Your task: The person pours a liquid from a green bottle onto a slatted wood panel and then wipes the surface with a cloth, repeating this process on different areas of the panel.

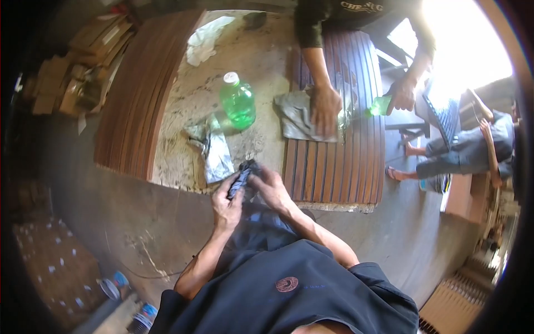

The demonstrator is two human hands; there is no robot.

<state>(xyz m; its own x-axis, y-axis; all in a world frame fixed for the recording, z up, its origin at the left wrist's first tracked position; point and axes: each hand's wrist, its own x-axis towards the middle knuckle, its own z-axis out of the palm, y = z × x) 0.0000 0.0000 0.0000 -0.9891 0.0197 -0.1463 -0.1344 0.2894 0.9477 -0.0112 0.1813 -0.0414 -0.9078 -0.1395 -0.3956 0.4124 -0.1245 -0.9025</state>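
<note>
In front of my body, just off the worktable's near edge, a dark bluish-black crumpled cloth (240, 181) is bunched up between my hands. My left hand (227, 205) is wrapped round its lower part, thumb alongside. Fingers of my right hand (270, 190), slightly blurred, close on its upper right end. Just beyond my hands, a crumpled whitish-grey plastic bag (216, 153) lies on the worn board tabletop (172, 133). Behind it stands a clear bottle of green liquid (238, 103) with a white cap.
Across the table, a person's hand (325, 111) presses a grey rag (297, 117) on a brown slatted panel (334, 178); their other hand (403, 96) holds a green bottle (380, 106). Another slatted panel (130, 94) lies left. Cardboard boxes (67, 83) and a second person (473, 147) are farther off.
</note>
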